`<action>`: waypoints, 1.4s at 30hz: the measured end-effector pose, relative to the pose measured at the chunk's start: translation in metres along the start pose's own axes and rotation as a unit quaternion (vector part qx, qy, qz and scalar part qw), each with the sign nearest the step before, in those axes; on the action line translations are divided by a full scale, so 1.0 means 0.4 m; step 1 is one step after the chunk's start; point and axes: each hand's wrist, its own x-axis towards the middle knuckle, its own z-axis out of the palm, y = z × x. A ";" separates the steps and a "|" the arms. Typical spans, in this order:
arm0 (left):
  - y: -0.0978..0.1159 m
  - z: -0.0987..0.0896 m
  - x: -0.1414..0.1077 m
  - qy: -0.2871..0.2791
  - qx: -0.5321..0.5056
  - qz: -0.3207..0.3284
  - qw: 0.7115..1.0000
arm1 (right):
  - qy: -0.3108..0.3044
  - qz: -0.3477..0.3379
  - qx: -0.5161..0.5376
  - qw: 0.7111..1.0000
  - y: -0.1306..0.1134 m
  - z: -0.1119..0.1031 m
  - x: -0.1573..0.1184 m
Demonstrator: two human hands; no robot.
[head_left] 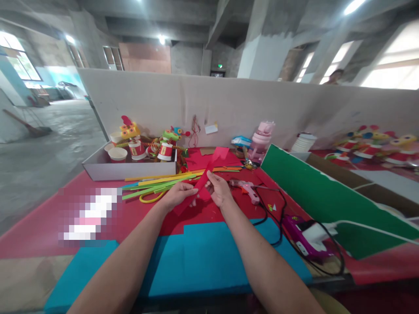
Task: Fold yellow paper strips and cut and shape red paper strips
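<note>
My left hand (180, 195) and my right hand (218, 189) are both closed on a red paper strip (203, 179), raised over the table's middle. Its upper end slants up and away past my right hand. A lower part of red paper shows under my left hand, partly hidden by the fingers. Just left of my hands lie yellow, orange and green paper strips (163, 183) and a yellow loop-shaped handle (153, 200). To the right rests a pink glue gun (250, 192) with a black cord. Sheets of red paper (193, 159) lie behind the strip.
A white box (131, 171) at the back left holds paper cups and cup figures. Blue sheets (209, 244) cover the table's front. At right stand a green panel (314, 192) and a purple power strip (306, 237) with cables. A pink fan-like object (262, 137) stands behind.
</note>
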 end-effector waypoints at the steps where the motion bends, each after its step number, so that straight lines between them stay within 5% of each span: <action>1: 0.000 0.001 -0.001 -0.001 0.000 -0.001 1.000 | 0.003 0.000 0.002 1.000 0.000 0.000 0.000; 13: 0.000 0.000 0.000 -0.018 -0.010 -0.005 1.000 | 0.043 -0.048 -0.008 0.998 -0.002 0.002 0.001; 26: -0.001 0.003 -0.002 -0.020 -0.047 -0.004 0.999 | -0.128 0.000 0.013 0.992 0.007 0.014 -0.015; 42: -0.017 0.019 0.009 -0.007 0.024 0.024 0.999 | -0.059 -0.052 0.064 0.995 0.017 0.018 -0.010</action>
